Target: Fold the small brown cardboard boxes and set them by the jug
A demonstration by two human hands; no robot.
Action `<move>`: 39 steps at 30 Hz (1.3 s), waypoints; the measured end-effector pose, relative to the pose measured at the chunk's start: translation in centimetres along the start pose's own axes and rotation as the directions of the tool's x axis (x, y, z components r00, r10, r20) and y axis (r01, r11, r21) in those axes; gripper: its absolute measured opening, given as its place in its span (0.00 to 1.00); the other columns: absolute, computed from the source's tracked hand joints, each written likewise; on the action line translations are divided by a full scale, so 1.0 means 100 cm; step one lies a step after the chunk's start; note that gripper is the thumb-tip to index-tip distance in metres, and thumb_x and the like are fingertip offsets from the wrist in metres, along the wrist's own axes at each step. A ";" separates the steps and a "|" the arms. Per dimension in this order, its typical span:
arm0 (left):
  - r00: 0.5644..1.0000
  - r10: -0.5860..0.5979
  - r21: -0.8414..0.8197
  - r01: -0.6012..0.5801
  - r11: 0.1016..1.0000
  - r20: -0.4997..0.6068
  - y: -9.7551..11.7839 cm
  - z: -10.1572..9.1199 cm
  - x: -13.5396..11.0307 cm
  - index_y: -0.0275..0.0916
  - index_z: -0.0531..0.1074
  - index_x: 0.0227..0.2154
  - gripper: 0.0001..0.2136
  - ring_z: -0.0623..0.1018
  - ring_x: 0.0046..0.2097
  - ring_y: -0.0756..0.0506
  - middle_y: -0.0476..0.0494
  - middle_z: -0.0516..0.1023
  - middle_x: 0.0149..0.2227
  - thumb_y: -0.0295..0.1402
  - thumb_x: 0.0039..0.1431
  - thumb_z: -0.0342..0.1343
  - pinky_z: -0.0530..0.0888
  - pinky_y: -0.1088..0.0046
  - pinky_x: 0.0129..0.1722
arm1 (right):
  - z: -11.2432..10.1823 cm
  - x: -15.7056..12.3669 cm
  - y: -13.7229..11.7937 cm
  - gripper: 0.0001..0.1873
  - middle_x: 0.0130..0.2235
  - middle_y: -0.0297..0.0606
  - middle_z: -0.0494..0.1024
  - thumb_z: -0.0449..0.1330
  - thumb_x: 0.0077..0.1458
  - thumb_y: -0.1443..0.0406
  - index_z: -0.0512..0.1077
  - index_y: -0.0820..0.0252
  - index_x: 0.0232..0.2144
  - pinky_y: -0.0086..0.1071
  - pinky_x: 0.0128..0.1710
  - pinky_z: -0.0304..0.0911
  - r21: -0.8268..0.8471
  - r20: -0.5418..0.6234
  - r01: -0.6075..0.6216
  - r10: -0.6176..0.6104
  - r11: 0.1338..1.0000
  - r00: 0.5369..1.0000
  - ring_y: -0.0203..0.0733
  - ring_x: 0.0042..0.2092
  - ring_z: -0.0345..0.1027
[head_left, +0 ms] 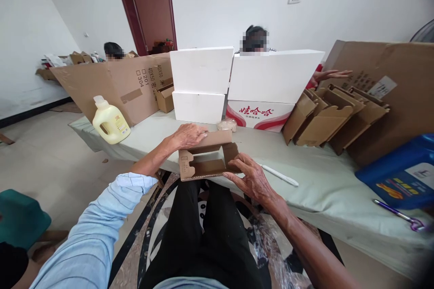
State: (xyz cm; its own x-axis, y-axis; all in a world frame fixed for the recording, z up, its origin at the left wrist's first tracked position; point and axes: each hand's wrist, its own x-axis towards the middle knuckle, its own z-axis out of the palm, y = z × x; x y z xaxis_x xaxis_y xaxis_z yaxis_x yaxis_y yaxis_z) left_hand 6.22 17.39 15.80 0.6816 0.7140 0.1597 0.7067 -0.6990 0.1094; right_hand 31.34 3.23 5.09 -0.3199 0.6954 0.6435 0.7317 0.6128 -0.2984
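A small brown cardboard box rests at the table's near edge, above my lap. Its middle is open, and pale green cloth shows through it. My left hand is closed on the box's far left edge, by a raised flap. At the right end, my right hand grips the box, fingers at the inner wall and thumb along the near corner. Right of that hand lies a thin white strip-like tool. Just beyond the box sits a roll of clear tape.
White boxes are stacked across the table. Folded cartons lean at right, near a co-worker's hand. A blue jug and purple pen-like item lie right; a yellow bottle stands left.
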 end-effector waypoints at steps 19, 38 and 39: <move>0.987 0.154 -0.112 -0.159 0.981 -0.050 0.000 0.001 0.005 0.42 0.82 0.33 0.16 0.76 0.34 0.44 0.44 0.84 0.33 0.40 0.70 0.52 0.61 0.68 0.35 | 0.003 0.001 -0.004 0.18 0.42 0.44 0.76 0.58 0.76 0.48 0.75 0.56 0.43 0.43 0.47 0.70 0.005 -0.008 -0.018 0.018 1.000 1.000 0.52 0.45 0.72; 0.899 0.391 0.374 -0.299 0.878 -0.197 0.012 0.035 -0.103 0.40 0.79 0.40 0.11 0.76 0.49 0.39 0.40 0.84 0.46 0.22 0.72 0.53 0.69 0.59 0.45 | 0.011 0.000 0.004 0.19 0.41 0.43 0.75 0.59 0.76 0.47 0.74 0.55 0.44 0.42 0.42 0.70 0.012 -0.067 -0.034 0.034 0.999 0.997 0.52 0.43 0.73; 0.908 0.389 0.377 -0.308 0.873 -0.159 0.014 0.037 -0.107 0.40 0.79 0.40 0.10 0.75 0.49 0.38 0.40 0.84 0.46 0.23 0.72 0.54 0.68 0.59 0.44 | 0.012 0.002 0.004 0.19 0.41 0.43 0.75 0.58 0.76 0.47 0.73 0.55 0.43 0.42 0.42 0.70 0.009 -0.074 -0.035 0.035 0.999 0.997 0.52 0.43 0.73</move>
State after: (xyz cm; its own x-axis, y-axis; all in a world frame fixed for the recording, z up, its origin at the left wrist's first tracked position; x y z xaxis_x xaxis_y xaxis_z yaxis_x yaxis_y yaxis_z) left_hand 0.64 8.87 10.58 0.8632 0.3704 0.3430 0.4787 -0.8162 -0.3235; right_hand 30.84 4.05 4.19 -0.2483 0.6869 0.6830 0.7371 0.5914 -0.3268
